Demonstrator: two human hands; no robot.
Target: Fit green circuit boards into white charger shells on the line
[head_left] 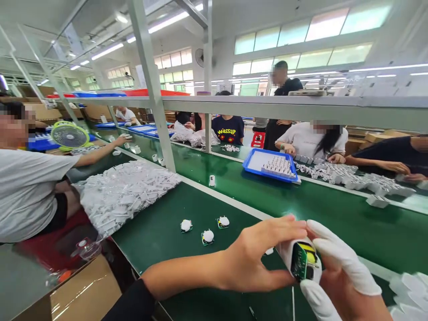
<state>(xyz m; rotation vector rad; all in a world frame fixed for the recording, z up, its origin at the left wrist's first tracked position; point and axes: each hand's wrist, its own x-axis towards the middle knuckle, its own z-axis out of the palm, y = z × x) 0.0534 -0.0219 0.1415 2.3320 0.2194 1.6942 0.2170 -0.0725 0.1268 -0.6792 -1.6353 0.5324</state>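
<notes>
In front of me at the lower right, both hands hold a white plastic charger housing (pixel 285 250). A green circuit board (pixel 298 262) with a yellow-wrapped part sits in its open end, which faces me. My bare left hand (pixel 249 254) grips the housing from the left, fingers over the top and thumb below. White coverings are on fingers of my right hand (pixel 344 263), which closes on the housing from the right. On the green bench to the left lie three small circuit boards topped with white discs (pixel 207 236). A small white piece (pixel 269 251) shows partly behind my left hand.
A heap of white plastic parts (pixel 123 191) covers the bench at left, near a seated co-worker (pixel 30 187). Beyond a pale rail runs a green conveyor with one white housing (pixel 211 180). A blue tray (pixel 247 167) stands across it. More white parts (pixel 411 294) lie at lower right.
</notes>
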